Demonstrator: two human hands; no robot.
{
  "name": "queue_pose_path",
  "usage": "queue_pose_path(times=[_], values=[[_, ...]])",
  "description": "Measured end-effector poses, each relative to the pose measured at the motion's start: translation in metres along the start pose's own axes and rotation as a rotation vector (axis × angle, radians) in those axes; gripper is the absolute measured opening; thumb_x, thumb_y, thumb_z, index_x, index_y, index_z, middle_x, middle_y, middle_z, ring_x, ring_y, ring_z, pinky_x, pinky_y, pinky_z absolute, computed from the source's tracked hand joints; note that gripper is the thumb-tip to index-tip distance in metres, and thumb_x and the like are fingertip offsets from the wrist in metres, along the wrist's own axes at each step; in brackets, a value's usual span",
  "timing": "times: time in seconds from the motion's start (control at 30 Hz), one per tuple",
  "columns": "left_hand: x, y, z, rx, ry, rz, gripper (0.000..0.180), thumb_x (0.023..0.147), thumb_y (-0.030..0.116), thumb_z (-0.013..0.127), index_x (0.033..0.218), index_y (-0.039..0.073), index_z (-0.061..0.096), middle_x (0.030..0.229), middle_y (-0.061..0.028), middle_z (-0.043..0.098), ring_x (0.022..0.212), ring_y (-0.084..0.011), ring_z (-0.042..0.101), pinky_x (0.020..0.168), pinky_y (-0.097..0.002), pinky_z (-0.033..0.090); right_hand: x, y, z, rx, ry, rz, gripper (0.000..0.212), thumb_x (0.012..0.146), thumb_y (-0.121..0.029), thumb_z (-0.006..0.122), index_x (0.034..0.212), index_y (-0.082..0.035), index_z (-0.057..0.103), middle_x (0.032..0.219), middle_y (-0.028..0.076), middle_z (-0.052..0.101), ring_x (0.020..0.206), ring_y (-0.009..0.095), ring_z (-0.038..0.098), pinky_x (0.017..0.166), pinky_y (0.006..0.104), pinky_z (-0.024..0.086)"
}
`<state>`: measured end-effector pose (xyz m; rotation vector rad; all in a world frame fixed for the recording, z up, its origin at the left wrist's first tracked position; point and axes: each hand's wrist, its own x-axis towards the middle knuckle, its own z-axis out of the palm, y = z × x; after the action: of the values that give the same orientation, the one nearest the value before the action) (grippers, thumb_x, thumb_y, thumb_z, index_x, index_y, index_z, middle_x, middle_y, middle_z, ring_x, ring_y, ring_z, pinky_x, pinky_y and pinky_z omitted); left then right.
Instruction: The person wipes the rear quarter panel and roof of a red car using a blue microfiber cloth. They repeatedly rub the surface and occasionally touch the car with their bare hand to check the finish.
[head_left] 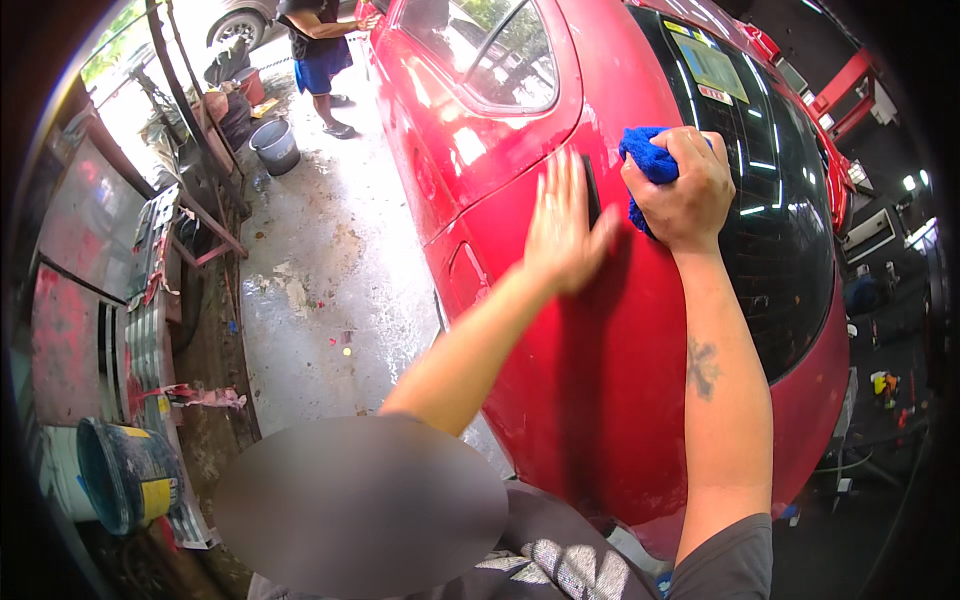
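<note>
Both hands I follow from my end are at the rear side of a red car. My left hand, a little blurred, lies over the painted panel with its fingers straight and thumb spread. A thin dark block shows between the index finger and thumb; I cannot tell whether the hand grips it. To the right, my right hand is closed around a bunched blue cloth, just beside the car's dark rear window.

On the near left I see a dark teal bucket with a yellow label, tilted, and a pale bucket behind it. A pink strip of material hangs a little beyond them. The worn grey floor runs along the left of the car.

Farther off, a rear side window reflects foliage, and a sticker sits on the far part of the rear glass. A grey bucket stands on the floor at far left. Beyond it, a person in blue shorts reaches a hand to the car's side, and a wheel of another vehicle shows behind.
</note>
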<state>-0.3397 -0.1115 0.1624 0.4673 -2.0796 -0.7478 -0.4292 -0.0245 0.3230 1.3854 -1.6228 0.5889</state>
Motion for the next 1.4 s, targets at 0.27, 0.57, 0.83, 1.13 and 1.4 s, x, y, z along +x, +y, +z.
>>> queue_pose_path(times=[0.27, 0.57, 0.83, 1.13, 1.4], values=[[-0.206, 0.037, 0.004, -0.042, -0.32, 0.032, 0.112, 0.105, 0.062, 0.057, 0.17, -0.015, 0.009, 0.178, -0.0404, 0.006, 0.169, -0.051, 0.003, 0.134, -0.0652, 0.007, -0.007, 0.008, -0.007, 0.006, -0.033, 0.016, 0.026, 0.075, -0.026, 0.09, 0.09, -0.013, 0.072, 0.095, 0.004, 0.074, 0.093, 0.03, 0.067, 0.083, 0.0437, 0.058], [-0.093, -0.005, 0.01, 0.056, -0.076, -0.191, 0.101, 0.111, 0.056, 0.049, 0.171, -0.013, 0.007, 0.18, -0.0367, 0.005, 0.17, -0.0476, 0.005, 0.137, -0.057, 0.008, -0.004, 0.001, -0.003, -0.014, -0.03, 0.004, 0.029, 0.074, -0.031, 0.091, 0.089, -0.014, 0.073, 0.094, 0.002, 0.074, 0.093, 0.028, 0.067, 0.081, 0.0439, 0.058], [-0.051, 0.002, -0.003, 0.025, -0.046, -0.103, 0.103, 0.108, 0.056, 0.057, 0.17, -0.013, 0.012, 0.179, -0.0368, 0.011, 0.169, -0.0465, 0.008, 0.137, -0.0572, 0.01, 0.001, -0.007, -0.003, 0.032, -0.039, 0.033, 0.027, 0.074, -0.024, 0.088, 0.089, -0.012, 0.07, 0.095, 0.004, 0.074, 0.093, 0.031, 0.067, 0.083, 0.0439, 0.058], [-0.154, -0.027, 0.008, -0.068, -0.052, 0.163, 0.067, 0.106, 0.021, 0.067, 0.162, -0.006, 0.043, 0.173, -0.0305, 0.037, 0.165, -0.0465, 0.03, 0.133, -0.0571, 0.027, -0.004, -0.002, -0.006, -0.046, -0.019, 0.034, 0.031, 0.07, -0.028, 0.093, 0.086, -0.015, 0.071, 0.093, 0.002, 0.073, 0.095, 0.029, 0.067, 0.082, 0.0435, 0.057], [-0.154, -0.023, -0.046, -0.425, 0.029, -0.227, 0.04, 0.111, 0.017, 0.064, 0.148, 0.005, 0.068, 0.162, -0.0238, 0.055, 0.15, -0.039, 0.053, 0.125, -0.047, 0.041, -0.003, -0.007, -0.013, -0.01, -0.026, 0.039, 0.03, 0.069, -0.022, 0.091, 0.087, -0.014, 0.069, 0.094, 0.002, 0.073, 0.096, 0.03, 0.068, 0.084, 0.0438, 0.057]])
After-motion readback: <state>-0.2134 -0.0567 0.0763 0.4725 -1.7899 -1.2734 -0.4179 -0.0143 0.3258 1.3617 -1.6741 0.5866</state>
